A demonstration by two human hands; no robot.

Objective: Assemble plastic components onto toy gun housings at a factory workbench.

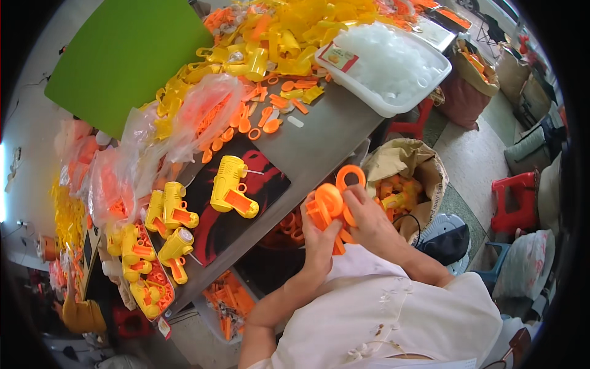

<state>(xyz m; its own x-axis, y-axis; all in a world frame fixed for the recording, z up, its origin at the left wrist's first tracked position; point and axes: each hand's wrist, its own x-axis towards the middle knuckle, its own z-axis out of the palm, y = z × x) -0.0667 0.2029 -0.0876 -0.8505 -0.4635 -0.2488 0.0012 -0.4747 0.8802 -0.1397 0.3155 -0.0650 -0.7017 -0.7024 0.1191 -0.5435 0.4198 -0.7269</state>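
In front of my chest, over the table's near edge, both hands are closed around orange plastic pieces. My left hand [319, 242] grips a bunch of orange plastic parts [327, 203] with rounded, curled shapes. My right hand [371, 222] pinches an orange ring-ended part [351, 176] right beside that bunch, its ring sticking up past the fingers. How the pieces touch between my hands is partly hidden by the fingers. A yellow toy body with an orange handle [232, 187] lies on the dark, red-patterned mat [264, 174]. Several similar ones stand to its left, including one [177, 205].
A white tub [385, 112] of clear plastic pieces stands at the table's far right. Yellow parts [289, 43] are heaped at the back, near loose orange pieces and plastic bags [212, 101]. Right of my hands is an open sack [435, 175]; a bin [216, 324] sits below the table.
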